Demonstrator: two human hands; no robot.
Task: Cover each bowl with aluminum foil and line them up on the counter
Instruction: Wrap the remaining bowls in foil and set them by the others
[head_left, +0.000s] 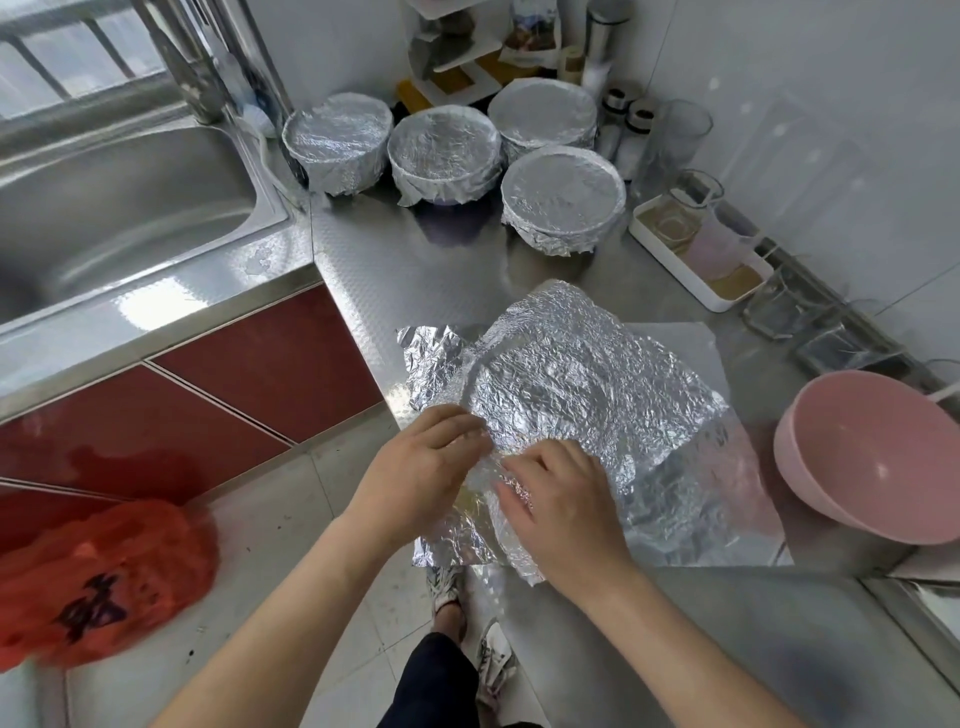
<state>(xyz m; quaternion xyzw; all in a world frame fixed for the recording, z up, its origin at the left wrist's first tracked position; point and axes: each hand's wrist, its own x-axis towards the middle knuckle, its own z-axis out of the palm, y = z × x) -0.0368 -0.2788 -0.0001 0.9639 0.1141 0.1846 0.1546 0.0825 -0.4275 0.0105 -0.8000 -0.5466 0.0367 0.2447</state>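
- The left hand (421, 467) has its fingers (462, 428) curled together, pressing on the near-left edge of a crumpled foil sheet (587, 384).
- The right hand (561, 504) sits just beside it, fingers (511, 486) bent and pinched on the same near edge, foil bunched between the two hands.
- The foil is draped over a round form at the near edge of the steel surface (395, 280); a curved rim shows through on the left. What lies under it is hidden.
- A flat sheet (727, 519) lies under and to the right of it.
- To the right stands a pink bowl (872, 457), uncovered, tilted, well clear of the hands.
- At the far end are four foil-covered bowls: far-left bowl (337, 140), middle bowl (444, 153), far-right bowl (543, 114) and nearer bowl (563, 195), close together in a loose cluster.
- A white tray (675, 260) with glass jars sits along the right wall.
- A sink (114, 208) is at the far left; an orange bag (104, 577) hangs at the near left.
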